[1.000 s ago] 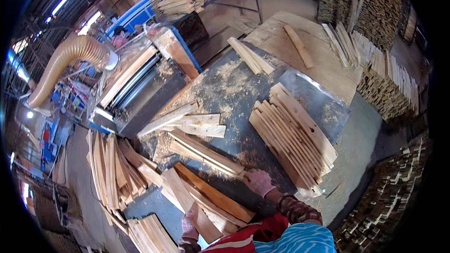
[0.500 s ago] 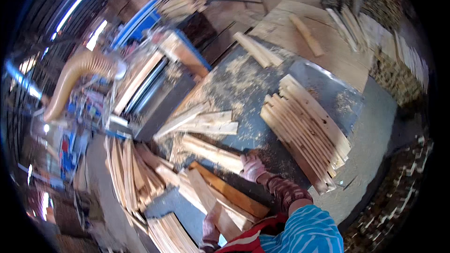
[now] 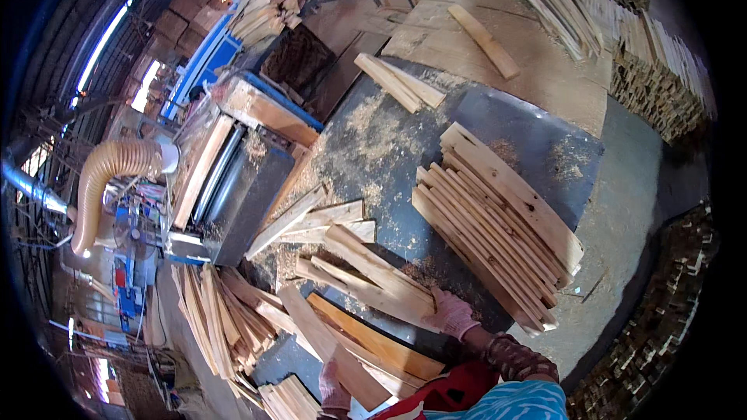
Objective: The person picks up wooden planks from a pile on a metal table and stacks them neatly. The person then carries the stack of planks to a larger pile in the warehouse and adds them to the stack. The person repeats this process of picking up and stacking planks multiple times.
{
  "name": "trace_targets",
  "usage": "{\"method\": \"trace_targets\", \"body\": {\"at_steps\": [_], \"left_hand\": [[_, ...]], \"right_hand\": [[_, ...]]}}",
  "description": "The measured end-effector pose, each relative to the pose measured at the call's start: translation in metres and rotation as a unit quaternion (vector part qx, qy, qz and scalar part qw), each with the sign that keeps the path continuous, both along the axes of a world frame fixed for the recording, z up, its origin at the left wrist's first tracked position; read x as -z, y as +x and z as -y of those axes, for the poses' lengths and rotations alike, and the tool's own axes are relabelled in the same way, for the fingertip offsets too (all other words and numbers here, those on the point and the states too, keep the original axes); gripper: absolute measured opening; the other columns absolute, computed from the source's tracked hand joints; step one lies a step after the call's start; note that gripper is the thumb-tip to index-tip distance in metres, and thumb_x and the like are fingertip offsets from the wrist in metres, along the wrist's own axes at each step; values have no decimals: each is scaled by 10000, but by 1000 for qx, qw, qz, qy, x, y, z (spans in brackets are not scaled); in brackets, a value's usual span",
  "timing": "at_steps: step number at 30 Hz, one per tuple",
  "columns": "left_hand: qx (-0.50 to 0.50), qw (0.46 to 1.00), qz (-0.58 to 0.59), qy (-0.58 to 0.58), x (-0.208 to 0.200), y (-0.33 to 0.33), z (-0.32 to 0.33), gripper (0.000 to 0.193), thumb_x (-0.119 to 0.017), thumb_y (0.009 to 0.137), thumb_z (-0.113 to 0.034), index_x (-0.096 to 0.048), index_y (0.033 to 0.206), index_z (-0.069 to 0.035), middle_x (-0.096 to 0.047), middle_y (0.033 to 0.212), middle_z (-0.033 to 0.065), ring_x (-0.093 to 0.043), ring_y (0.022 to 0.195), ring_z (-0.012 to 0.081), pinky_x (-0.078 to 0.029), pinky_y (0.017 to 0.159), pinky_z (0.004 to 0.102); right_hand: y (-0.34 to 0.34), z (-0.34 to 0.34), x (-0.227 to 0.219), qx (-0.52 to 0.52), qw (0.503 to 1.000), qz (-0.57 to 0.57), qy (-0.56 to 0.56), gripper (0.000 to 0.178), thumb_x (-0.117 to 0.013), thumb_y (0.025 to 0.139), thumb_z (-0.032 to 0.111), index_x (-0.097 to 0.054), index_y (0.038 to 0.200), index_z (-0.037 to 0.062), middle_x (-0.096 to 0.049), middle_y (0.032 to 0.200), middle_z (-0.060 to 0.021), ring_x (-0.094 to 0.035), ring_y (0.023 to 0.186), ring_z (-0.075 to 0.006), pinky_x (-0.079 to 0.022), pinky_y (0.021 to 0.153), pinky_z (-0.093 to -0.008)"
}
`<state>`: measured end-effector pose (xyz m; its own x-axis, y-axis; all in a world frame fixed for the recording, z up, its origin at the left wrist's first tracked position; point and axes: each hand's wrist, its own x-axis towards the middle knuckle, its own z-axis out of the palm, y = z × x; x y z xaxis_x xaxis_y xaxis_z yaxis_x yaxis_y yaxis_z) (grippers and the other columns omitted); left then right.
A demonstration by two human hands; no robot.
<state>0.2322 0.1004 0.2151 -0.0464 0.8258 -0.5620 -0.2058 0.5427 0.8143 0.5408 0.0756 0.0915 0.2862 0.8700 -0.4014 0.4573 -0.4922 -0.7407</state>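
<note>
My right hand (image 3: 453,314), in a pale pinkish work glove, is closed around the near right end of a pale wooden board (image 3: 372,260). A second board (image 3: 350,286) lies slantwise against it, its end also by that hand. At the lower middle, my left hand (image 3: 334,387), gloved too, grips the edge of another flat board (image 3: 327,342); part of its fingers is hidden by the wood. Beneath and right of that board lies a darker orange-brown board (image 3: 373,334), with more pale boards under it.
A row of stacked boards (image 3: 490,218) lies to the right on the dark, sawdust-strewn table (image 3: 373,140). Left stands a roller machine (image 3: 222,175) with a ribbed hose (image 3: 97,187). Loose boards (image 3: 319,222) lie before it; a leaning bundle (image 3: 214,311) stands lower left.
My right hand has drawn nearer to me, and two boards now fan out from it where one showed. The board in my left hand has tilted leftward. The whole view has shifted slightly.
</note>
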Motion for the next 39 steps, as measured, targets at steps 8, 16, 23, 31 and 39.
{"method": "trace_targets", "body": {"at_steps": [8,16,23,31,39], "left_hand": [[76,997,10,-13,5,2,-6,512,-531,986,-383,-538,1253,53,-645,1133,202,-665,981,316,-554,889,426],[-31,997,65,-14,64,-46,8,382,-569,988,-265,-546,1263,-1,-650,1129,123,-659,966,269,-565,840,404],[-15,985,169,12,36,-24,-1,540,-641,930,-252,-494,1369,24,-601,1282,140,-611,1119,273,-534,927,410],[-39,993,108,-18,60,-87,22,446,-580,928,-188,-542,1343,-30,-654,1164,101,-633,1031,233,-555,849,388],[-185,982,36,13,102,-214,141,180,-642,907,-154,-637,1063,-65,-671,991,63,-655,881,210,-544,741,345]], "right_hand": [[10,-23,-20,-12,918,-393,-53,317,-659,885,284,-676,1010,-7,-671,850,-107,-631,826,-169,-513,744,-343],[-35,-21,-59,9,903,-426,59,391,-621,950,232,-611,1210,-61,-673,1008,-69,-595,913,-115,-492,815,-262],[-69,-2,-85,-28,937,-344,60,417,-593,977,216,-571,1289,-59,-667,1044,-40,-587,936,-99,-481,842,-255],[-88,19,-34,-83,933,-322,-138,355,-584,961,210,-629,1249,8,-692,862,-43,-660,774,-191,-544,719,-333],[-124,27,-3,-342,916,207,-34,427,-552,917,410,-573,1147,50,-644,1126,-183,-643,1008,-345,-522,871,-458]]}}
